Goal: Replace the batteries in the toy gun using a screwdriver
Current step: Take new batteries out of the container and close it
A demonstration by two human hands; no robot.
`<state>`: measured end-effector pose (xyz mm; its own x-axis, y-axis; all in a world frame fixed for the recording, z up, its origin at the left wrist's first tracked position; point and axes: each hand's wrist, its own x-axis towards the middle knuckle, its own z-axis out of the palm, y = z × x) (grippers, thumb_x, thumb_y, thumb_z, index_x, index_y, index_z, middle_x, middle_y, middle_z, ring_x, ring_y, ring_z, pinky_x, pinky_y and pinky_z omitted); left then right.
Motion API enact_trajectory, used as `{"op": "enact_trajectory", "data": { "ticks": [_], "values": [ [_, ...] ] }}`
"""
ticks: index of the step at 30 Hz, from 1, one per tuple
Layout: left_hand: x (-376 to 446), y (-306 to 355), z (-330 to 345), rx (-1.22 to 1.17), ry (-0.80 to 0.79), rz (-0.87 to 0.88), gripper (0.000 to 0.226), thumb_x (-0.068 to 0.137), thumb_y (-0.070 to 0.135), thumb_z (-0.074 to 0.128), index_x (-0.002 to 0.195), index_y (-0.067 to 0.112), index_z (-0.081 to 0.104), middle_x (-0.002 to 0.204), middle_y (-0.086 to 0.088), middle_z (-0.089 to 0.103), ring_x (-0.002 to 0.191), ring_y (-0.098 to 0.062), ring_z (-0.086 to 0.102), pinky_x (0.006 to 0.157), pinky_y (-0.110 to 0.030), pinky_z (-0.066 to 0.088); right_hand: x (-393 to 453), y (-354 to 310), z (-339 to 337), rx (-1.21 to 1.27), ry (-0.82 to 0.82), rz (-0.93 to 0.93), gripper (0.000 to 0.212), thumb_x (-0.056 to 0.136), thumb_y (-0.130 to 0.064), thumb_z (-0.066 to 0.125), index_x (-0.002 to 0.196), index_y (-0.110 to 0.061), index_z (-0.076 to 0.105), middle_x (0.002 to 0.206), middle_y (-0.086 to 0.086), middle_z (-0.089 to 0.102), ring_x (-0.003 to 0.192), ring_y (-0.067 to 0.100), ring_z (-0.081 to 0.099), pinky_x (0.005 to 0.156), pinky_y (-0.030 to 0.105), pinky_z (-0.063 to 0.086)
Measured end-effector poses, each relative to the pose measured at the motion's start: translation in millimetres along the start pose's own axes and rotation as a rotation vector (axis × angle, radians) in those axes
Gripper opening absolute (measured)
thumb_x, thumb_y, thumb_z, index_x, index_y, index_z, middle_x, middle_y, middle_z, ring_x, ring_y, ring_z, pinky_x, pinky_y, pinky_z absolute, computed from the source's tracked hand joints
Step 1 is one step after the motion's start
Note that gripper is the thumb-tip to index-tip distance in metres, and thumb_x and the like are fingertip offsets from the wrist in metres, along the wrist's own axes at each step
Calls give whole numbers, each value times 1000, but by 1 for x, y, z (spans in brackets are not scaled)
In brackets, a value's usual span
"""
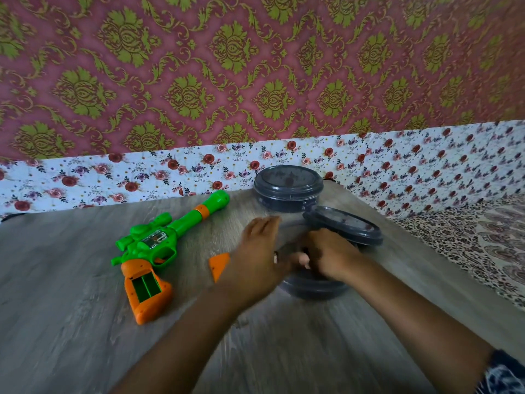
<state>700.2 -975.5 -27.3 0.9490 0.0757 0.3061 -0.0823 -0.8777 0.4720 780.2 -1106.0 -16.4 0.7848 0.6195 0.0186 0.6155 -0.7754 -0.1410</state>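
The green and orange toy gun [159,248] lies on the wooden table, left of my hands, barrel pointing to the far right. The battery compartment [146,287] in its orange grip is uncovered and looks empty. The orange battery cover [219,265] lies loose on the table, touching the left edge of my left hand [255,254]. That hand is blurred and hovers over an open grey round container [312,290]. My right hand [326,254] reaches into the same container with curled fingers. What either hand holds is hidden. I see no screwdriver.
The open container's grey lid [345,226] leans tilted behind my right hand. A second grey container [288,189] with its lid on stands at the table's back. The table's right edge [443,268] borders a patterned cloth. A flowered wall strip runs behind.
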Motion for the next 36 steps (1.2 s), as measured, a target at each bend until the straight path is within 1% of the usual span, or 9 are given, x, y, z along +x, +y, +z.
{"op": "enact_trajectory", "data": {
  "ticks": [3, 7, 12, 17, 20, 26, 29, 31, 36],
  "values": [
    [27, -1, -15, 162, -57, 32, 64, 82, 44, 65, 137, 21, 43, 142, -2, 47, 139, -23, 28, 113, -36, 23, 2, 0, 3, 9, 8, 9, 20, 92, -14, 45, 103, -13, 62, 107, 10, 66, 98, 26, 63, 78, 32, 46],
    [58, 9, -15, 512, -411, -84, 51, 77, 33, 73, 124, 18, 57, 140, -8, 48, 142, -29, 21, 114, -57, 7, 6, 2, 7, 15, 7, 17, 24, 90, -9, 47, 107, -9, 64, 107, 12, 67, 98, 27, 64, 83, 37, 50],
    [68, 40, -4, 814, -609, -72, 53, 90, 25, 59, 139, 19, 41, 150, -13, 34, 143, -35, 17, 113, -64, -2, 11, 4, 11, 33, -22, 28, 25, 89, -8, 47, 108, -8, 63, 106, 11, 67, 94, 25, 63, 83, 34, 48],
    [62, 39, -2, 820, -556, 5, 46, 91, 25, 56, 136, 20, 45, 148, -14, 38, 144, -32, 17, 113, -62, -5, 11, 5, 12, 39, -31, 42, 25, 90, -9, 48, 110, -8, 62, 109, 12, 66, 98, 26, 63, 86, 37, 49],
    [57, 23, -11, 665, -489, 43, 48, 78, 38, 70, 121, 20, 60, 141, -6, 48, 145, -25, 16, 113, -61, -3, 10, 4, 12, 40, -35, 25, 22, 91, -10, 47, 107, -8, 63, 108, 12, 66, 98, 26, 63, 88, 38, 50],
    [32, -8, -49, 344, -165, 101, 62, 68, 44, 78, 122, 24, 57, 122, 6, 62, 136, -16, 33, 113, -40, 17, 0, -6, -4, 136, 114, 51, 24, 89, -9, 48, 106, -15, 64, 108, 12, 65, 100, 30, 62, 84, 41, 51],
    [13, -19, -65, 199, -105, 107, 64, 62, 40, 84, 119, 23, 57, 111, 6, 65, 115, -14, 55, 97, -30, 41, -9, -28, -19, 268, 218, 1, 20, 83, -9, 59, 99, -18, 68, 99, 8, 69, 92, 25, 64, 80, 39, 53],
    [-1, -25, -67, 155, -112, 75, 67, 61, 39, 85, 119, 23, 56, 108, 7, 65, 103, -10, 59, 87, -26, 45, -18, -47, -23, 320, 186, -36, 16, 81, -11, 66, 96, -17, 69, 97, 7, 69, 89, 23, 65, 79, 36, 54],
    [-30, -48, -54, 111, -173, -12, 69, 56, 35, 88, 114, 23, 54, 102, 5, 66, 96, -11, 62, 82, -26, 48, -34, -88, 0, 333, 7, 23, 26, 79, -19, 68, 103, -12, 61, 105, 13, 65, 96, 30, 63, 79, 34, 53]
  ]
}}
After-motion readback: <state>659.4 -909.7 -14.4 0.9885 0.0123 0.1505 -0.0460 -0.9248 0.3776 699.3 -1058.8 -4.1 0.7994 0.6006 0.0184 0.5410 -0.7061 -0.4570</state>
